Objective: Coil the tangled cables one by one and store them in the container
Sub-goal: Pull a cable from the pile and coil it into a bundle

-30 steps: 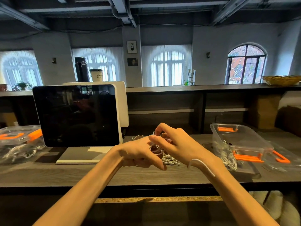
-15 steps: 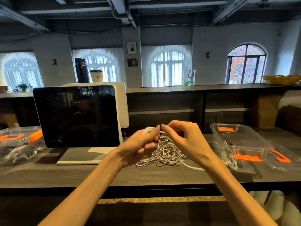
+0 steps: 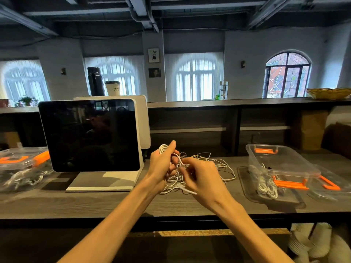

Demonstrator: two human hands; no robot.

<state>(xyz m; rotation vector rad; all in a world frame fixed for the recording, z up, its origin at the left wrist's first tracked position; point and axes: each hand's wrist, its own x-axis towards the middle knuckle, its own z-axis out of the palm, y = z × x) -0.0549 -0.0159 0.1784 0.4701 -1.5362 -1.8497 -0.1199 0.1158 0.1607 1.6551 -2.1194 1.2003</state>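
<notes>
A tangle of thin white cables [image 3: 218, 164] lies on the dark wooden counter [image 3: 76, 202] in the middle of the view. My left hand [image 3: 161, 168] grips a small coil of white cable [image 3: 163, 148], thumb up beside the loops. My right hand [image 3: 203, 177] pinches a strand of the same cable close to the left hand, above the tangle. A clear plastic container [image 3: 281, 160] with orange clips stands to the right, tilted, with coiled white cables [image 3: 266, 185] under its near edge.
A dark-screened monitor [image 3: 89, 135] on a white stand sits left of my hands. Another clear lidded box [image 3: 20, 166] with orange clips and cables is at the far left. A clear lid [image 3: 328, 185] lies at the far right. A raised shelf runs behind the counter.
Both hands have lifted from the tangle; the left now holds a small coil upright, and the right has drawn a strand toward it. The loose cables spread further right on the counter.
</notes>
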